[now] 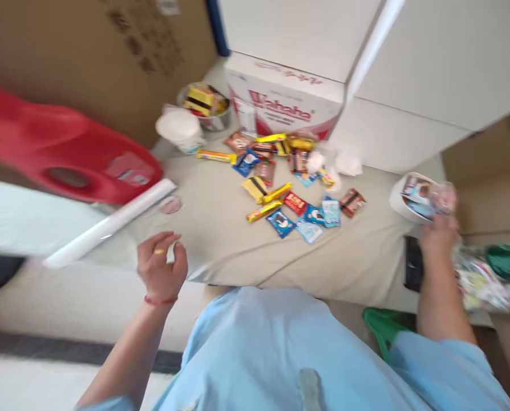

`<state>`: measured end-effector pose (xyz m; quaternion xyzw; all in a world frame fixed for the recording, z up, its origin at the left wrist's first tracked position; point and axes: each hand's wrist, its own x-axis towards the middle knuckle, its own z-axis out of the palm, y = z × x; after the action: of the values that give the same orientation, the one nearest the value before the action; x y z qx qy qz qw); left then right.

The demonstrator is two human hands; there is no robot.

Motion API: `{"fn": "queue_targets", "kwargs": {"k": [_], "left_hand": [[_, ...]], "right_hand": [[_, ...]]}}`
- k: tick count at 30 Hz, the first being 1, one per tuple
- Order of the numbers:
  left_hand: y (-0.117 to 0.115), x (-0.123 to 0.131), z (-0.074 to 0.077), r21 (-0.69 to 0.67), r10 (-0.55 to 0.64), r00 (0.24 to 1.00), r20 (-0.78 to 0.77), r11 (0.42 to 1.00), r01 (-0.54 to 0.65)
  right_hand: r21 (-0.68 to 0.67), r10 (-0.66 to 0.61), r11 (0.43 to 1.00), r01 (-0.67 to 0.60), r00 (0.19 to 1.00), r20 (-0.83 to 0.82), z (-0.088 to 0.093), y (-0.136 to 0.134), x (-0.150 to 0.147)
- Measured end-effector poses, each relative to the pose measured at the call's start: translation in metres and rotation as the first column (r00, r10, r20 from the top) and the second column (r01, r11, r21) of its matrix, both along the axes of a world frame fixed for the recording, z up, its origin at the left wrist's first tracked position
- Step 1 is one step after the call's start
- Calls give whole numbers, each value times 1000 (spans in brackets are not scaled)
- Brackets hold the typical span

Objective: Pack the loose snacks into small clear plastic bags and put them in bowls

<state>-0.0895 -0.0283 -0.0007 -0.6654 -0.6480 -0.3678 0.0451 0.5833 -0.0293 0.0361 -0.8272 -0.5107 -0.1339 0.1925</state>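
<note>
My left hand [163, 265] hovers at the table's front left, fingers loosely bent, a gap between thumb and forefinger, nothing in it. A round pink item [170, 204] lies just beyond it. Far to the right, my right hand [438, 234] reaches over a white oval container [400, 200] with packets inside. Its blurred fingers close on a clear pinkish packet [444, 198] at the container's right side. Wrapped snacks are scattered mid-table: a red packet [295, 202], a blue packet [280, 223], a brown packet [352, 202] and a yellow stick [264, 211], among several others.
Behind the snacks stand a Wahaha box [287, 108], a metal bowl [216, 122] of packets and a white tub [180, 130]. A red jug [71, 145] and white roll [113, 222] lie left. A black phone-like object [413, 264] sits beside my right forearm.
</note>
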Motion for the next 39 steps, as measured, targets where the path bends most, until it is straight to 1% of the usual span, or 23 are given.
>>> {"fn": "queue_targets", "kwargs": {"k": [1,2,3,4,5,7,9,11,13,14,16,17,19,21,22,23,25,27,30,32,34,36,39], "left_hand": [[14,-12,5,-5,92,996,8,996,-91],[30,-24,9,-21,172,985,18,985,-171],[46,-36,13,-43,236,971,20,971,-235],[61,-45,16,-74,286,958,8,956,-284],[74,-52,18,-136,303,953,-12,944,-301],[94,-53,17,-301,251,965,-73,917,-261],[102,-40,12,-392,168,974,-149,895,-215],[102,-19,2,-380,99,976,-192,910,-167],[102,3,-7,-328,24,985,-171,941,-80],[105,13,-10,-312,-29,989,-142,950,-17],[121,27,-13,-298,-129,989,-73,949,102],[134,31,-13,-290,-155,987,-44,947,135],[169,32,-8,-242,-106,994,-9,965,100],[208,28,2,-198,-12,1000,12,980,14],[228,25,8,-188,18,1000,25,982,-13],[248,22,14,-188,16,999,38,982,-9],[284,22,26,-201,-50,998,48,978,59],[315,29,35,-214,-132,990,57,967,141],[350,50,38,-256,-216,974,75,939,228],[363,65,36,-351,-226,971,84,905,241],[367,76,31,-435,-216,973,84,870,231],[363,83,26,-452,-194,978,78,867,208],[343,85,18,-413,-156,987,40,897,159]], "right_hand": [[30,-10,1000,11,1000,-9,-5,-2,5],[100,-13,995,10,999,29,-10,-5,7],[131,31,991,-38,998,53,-16,-9,7],[152,60,986,-69,996,62,-21,-15,4],[159,87,983,-96,994,63,-25,-21,-1],[161,135,977,-141,990,45,-31,-38,-20],[166,160,973,-160,987,10,-35,-55,-43],[185,153,972,-148,988,-11,-39,-72,-66],[193,145,972,-138,989,-24,-45,-87,-88],[171,165,973,-157,986,-36,-50,-93,-98],[83,271,961,-264,959,-89,-59,-104,-118],[41,329,944,-326,937,-121,-64,-108,-128],[-1,391,918,-396,907,-157,-73,-115,-144],[12,384,922,-387,911,-152,-80,-118,-155],[25,368,930,-368,919,-143,-82,-118,-158],[33,353,935,-352,925,-136,-84,-118,-160],[32,330,944,-329,935,-131,-85,-118,-161],[10,305,952,-306,944,-123,-85,-117,-161],[-24,281,958,-285,954,-108,-85,-117,-160],[-26,282,958,-286,954,-98,-87,-117,-160],[-18,289,956,-292,953,-91,-89,-117,-160],[-13,290,956,-293,953,-90,-90,-117,-161],[-13,297,954,-300,949,-109,-91,-117,-161]]}}
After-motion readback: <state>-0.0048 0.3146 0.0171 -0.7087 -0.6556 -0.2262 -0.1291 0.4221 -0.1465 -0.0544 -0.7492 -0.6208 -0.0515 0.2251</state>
